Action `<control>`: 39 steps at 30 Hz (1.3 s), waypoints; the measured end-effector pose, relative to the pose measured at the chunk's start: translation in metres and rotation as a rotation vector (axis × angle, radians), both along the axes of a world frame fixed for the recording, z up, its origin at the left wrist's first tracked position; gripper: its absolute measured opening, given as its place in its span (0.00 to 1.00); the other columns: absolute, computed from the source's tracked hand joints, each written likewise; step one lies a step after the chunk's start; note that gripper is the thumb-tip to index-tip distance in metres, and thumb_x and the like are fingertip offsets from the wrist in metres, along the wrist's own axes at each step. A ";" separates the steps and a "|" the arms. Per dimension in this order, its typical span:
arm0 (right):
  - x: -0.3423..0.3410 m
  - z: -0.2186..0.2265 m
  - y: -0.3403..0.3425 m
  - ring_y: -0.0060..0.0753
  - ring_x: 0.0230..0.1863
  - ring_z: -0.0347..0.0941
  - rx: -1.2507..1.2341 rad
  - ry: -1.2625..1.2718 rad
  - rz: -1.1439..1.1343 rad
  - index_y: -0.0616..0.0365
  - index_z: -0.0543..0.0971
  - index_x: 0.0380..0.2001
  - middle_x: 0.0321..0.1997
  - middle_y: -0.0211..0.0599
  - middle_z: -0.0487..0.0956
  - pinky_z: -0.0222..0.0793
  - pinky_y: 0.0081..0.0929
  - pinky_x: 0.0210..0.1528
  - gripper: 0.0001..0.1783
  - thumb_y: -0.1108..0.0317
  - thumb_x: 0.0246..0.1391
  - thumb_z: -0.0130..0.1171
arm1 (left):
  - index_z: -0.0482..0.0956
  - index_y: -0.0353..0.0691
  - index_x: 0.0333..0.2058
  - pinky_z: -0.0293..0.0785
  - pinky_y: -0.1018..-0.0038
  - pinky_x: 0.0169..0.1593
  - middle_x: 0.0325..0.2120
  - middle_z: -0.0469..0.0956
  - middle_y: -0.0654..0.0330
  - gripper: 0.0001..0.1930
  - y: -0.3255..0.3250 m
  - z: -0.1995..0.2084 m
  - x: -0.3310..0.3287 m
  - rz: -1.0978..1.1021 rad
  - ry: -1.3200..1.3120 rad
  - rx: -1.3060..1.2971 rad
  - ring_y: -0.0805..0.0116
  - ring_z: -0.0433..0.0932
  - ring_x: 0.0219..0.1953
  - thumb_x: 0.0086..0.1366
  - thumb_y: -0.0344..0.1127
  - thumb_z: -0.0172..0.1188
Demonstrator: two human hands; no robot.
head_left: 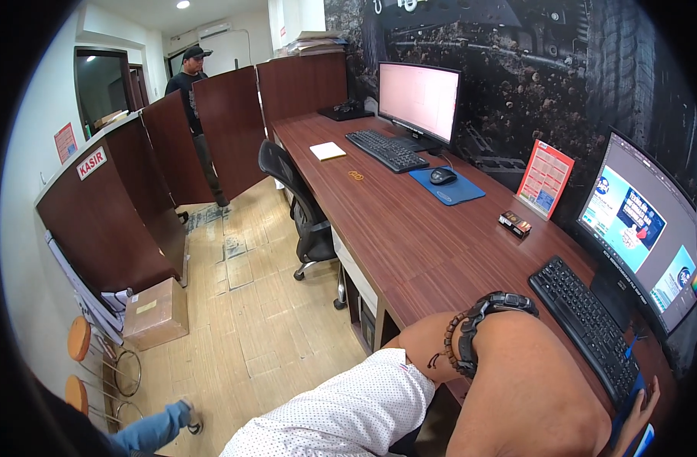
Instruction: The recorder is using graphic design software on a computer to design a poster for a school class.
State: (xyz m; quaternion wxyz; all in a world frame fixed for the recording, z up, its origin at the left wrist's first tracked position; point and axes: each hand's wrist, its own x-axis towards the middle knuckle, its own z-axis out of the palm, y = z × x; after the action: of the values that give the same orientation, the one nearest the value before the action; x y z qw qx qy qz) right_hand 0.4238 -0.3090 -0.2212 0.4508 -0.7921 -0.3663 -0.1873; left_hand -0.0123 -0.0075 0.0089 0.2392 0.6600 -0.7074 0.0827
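One right hand (640, 416), fingers parted, lies beside the nearer keyboard (584, 329).

From here, a brown desk (432, 251) is carrying two monitors (417, 99) and two black keyboards (584, 331); a pale notepad (327, 151) and a blue mouse pad (464, 192) are lying there.

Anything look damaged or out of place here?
Mainly the floor: dark patches mark the pale wood-look floor near the brown partition panel, breaking the otherwise light finish. Wear or dirt, can't tell. Minor: small yellow loops lie loose on the desk. The near keyboard looks normal.
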 end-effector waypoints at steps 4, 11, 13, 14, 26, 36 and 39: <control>0.010 -0.004 -0.002 0.42 0.70 0.58 -0.031 -0.019 0.009 0.62 0.66 0.64 0.68 0.44 0.66 0.48 0.37 0.72 0.24 0.67 0.68 0.47 | 0.77 0.35 0.24 0.72 0.71 0.25 0.21 0.75 0.58 0.25 0.005 0.001 -0.001 0.019 0.015 -0.009 0.63 0.78 0.23 0.58 0.56 0.67; 0.012 -0.005 -0.004 0.41 0.71 0.57 0.009 0.016 0.026 0.62 0.66 0.65 0.68 0.43 0.65 0.49 0.36 0.72 0.24 0.67 0.68 0.47 | 0.76 0.35 0.23 0.71 0.70 0.25 0.20 0.74 0.59 0.26 0.000 -0.001 -0.001 0.036 0.040 -0.028 0.62 0.77 0.22 0.58 0.58 0.65; 0.011 -0.007 -0.003 0.41 0.71 0.57 0.012 0.019 0.036 0.62 0.66 0.65 0.68 0.43 0.66 0.49 0.36 0.72 0.24 0.67 0.68 0.47 | 0.76 0.35 0.23 0.71 0.70 0.25 0.20 0.74 0.59 0.27 -0.004 -0.005 -0.004 0.048 0.050 -0.039 0.62 0.77 0.22 0.58 0.58 0.65; 0.012 -0.009 -0.004 0.41 0.71 0.58 0.007 0.017 0.043 0.62 0.66 0.65 0.68 0.43 0.66 0.49 0.36 0.72 0.25 0.67 0.67 0.48 | 0.75 0.36 0.23 0.71 0.70 0.25 0.20 0.74 0.59 0.27 -0.003 -0.005 -0.004 0.053 0.056 -0.045 0.62 0.77 0.22 0.58 0.59 0.65; -0.021 0.023 0.002 0.42 0.70 0.60 -0.066 -0.024 -0.027 0.62 0.67 0.65 0.67 0.46 0.67 0.50 0.34 0.72 0.24 0.64 0.69 0.49 | 0.74 0.36 0.21 0.70 0.69 0.24 0.19 0.72 0.59 0.29 0.001 -0.022 0.008 -0.074 0.144 -0.243 0.62 0.76 0.21 0.59 0.61 0.63; -0.021 0.006 0.006 0.40 0.70 0.60 0.025 0.031 0.065 0.63 0.66 0.64 0.68 0.43 0.66 0.51 0.34 0.72 0.24 0.70 0.67 0.49 | 0.72 0.36 0.20 0.69 0.68 0.23 0.18 0.70 0.59 0.31 -0.001 -0.012 0.005 -0.117 0.161 -0.219 0.61 0.75 0.21 0.59 0.63 0.61; -0.041 0.014 0.010 0.40 0.69 0.61 0.055 0.102 0.027 0.61 0.67 0.64 0.67 0.42 0.66 0.52 0.36 0.71 0.24 0.71 0.66 0.50 | 0.71 0.36 0.20 0.68 0.68 0.23 0.17 0.70 0.59 0.31 -0.014 -0.003 0.002 -0.091 0.161 -0.178 0.61 0.75 0.20 0.59 0.64 0.60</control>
State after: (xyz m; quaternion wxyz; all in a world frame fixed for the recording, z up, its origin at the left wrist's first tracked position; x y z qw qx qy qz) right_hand 0.3832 -0.2994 -0.2069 0.4930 -0.7830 -0.3481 -0.1506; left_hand -0.0101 -0.0218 0.0059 0.3564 0.6079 -0.7049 0.0812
